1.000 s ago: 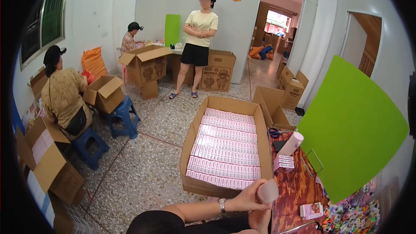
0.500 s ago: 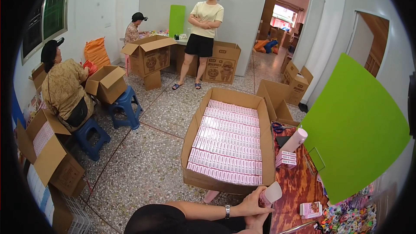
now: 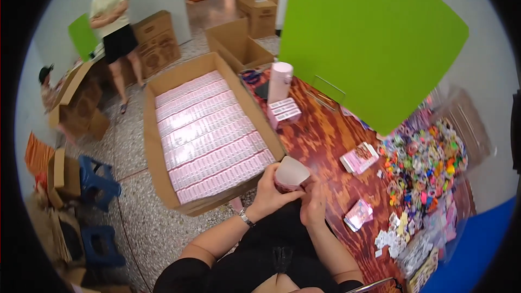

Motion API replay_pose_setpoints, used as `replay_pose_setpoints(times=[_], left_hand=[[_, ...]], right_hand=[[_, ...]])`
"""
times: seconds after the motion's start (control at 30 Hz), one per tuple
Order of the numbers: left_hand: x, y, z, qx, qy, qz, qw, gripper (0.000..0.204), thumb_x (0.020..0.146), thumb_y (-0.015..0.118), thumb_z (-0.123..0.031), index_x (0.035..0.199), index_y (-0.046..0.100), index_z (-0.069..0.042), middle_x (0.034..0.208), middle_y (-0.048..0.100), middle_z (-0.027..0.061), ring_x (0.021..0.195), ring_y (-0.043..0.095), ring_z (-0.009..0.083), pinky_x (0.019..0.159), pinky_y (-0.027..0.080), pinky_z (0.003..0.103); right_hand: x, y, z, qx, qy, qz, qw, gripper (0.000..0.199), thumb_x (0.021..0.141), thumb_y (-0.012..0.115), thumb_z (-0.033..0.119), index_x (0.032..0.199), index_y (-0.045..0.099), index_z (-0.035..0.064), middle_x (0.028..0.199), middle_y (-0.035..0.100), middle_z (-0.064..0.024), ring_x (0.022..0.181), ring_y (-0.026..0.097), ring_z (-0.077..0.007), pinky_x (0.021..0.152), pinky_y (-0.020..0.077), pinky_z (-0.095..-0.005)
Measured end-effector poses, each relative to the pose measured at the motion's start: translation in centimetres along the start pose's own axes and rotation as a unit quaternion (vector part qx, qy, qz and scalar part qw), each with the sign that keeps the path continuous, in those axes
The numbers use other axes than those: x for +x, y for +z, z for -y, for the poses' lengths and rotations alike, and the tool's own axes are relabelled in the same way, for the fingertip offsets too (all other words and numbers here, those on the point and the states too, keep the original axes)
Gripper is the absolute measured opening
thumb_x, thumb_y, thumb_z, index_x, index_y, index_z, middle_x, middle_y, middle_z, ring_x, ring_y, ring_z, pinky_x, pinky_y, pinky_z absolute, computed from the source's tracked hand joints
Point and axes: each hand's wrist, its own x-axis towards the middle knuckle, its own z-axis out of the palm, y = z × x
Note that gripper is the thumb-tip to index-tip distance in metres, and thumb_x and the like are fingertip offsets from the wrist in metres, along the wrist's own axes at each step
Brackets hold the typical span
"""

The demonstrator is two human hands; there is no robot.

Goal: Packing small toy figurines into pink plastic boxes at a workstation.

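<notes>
In front of my body I hold a small pink paper box (image 3: 292, 172), its pale flap standing up toward me. My left hand (image 3: 267, 194) wraps round its left side. My right hand (image 3: 313, 205) grips the right edge with bent fingers; what lies inside the box is hidden. Just beyond, a large open cardboard carton (image 3: 156, 179) holds rows of small pink-and-white boxes (image 3: 209, 122). On the red-brown patterned table (image 3: 325, 141) to my right lie a pink pack (image 3: 360, 158) and a stack of shiny cards or packets (image 3: 359, 215).
A pink bottle (image 3: 280, 82) and several small boxes (image 3: 284, 112) stand beside the carton. Colourful small trinkets (image 3: 423, 163) heap at the right, below a big green board (image 3: 369, 38). A person (image 3: 111, 21) stands far left; blue stools (image 3: 99, 182) are on the floor.
My view has swung right and down, showing more of the table. Both hands still hold the pink box; my right hand now shows more plainly at its right edge.
</notes>
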Motion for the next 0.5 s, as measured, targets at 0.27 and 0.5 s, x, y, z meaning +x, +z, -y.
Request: replay_pose_setpoints(times=[0.27,0.5], left_hand=[[1.8,2.9,3.6,0.02,0.007,0.093,0.995,0.064,0.068,0.094,-0.023,0.114,0.054,-0.004,0.101,0.066,0.0091,0.091,0.068,0.0203,0.08,0.055,0.034],[4.7,6.1,4.5,0.019,-0.016,0.204,0.979,0.067,0.072,0.092,-0.023,0.12,0.049,-0.002,0.11,0.064,0.0083,0.098,0.063,0.0143,0.085,0.053,0.031]], right_hand=[[1.1,-3.0,1.4,-0.366,-0.121,-0.025,0.922,0.046,0.088,0.076,0.013,0.129,0.06,-0.0022,0.119,0.067,-0.0157,0.108,0.067,-0.0224,0.091,0.0539,-0.0344],[0.6,-4.3,3.9,-0.344,-0.07,-0.124,0.928,0.044,0.094,0.071,0.016,0.131,0.057,-0.0029,0.116,0.068,-0.016,0.104,0.069,-0.0217,0.088,0.0553,-0.0335]])
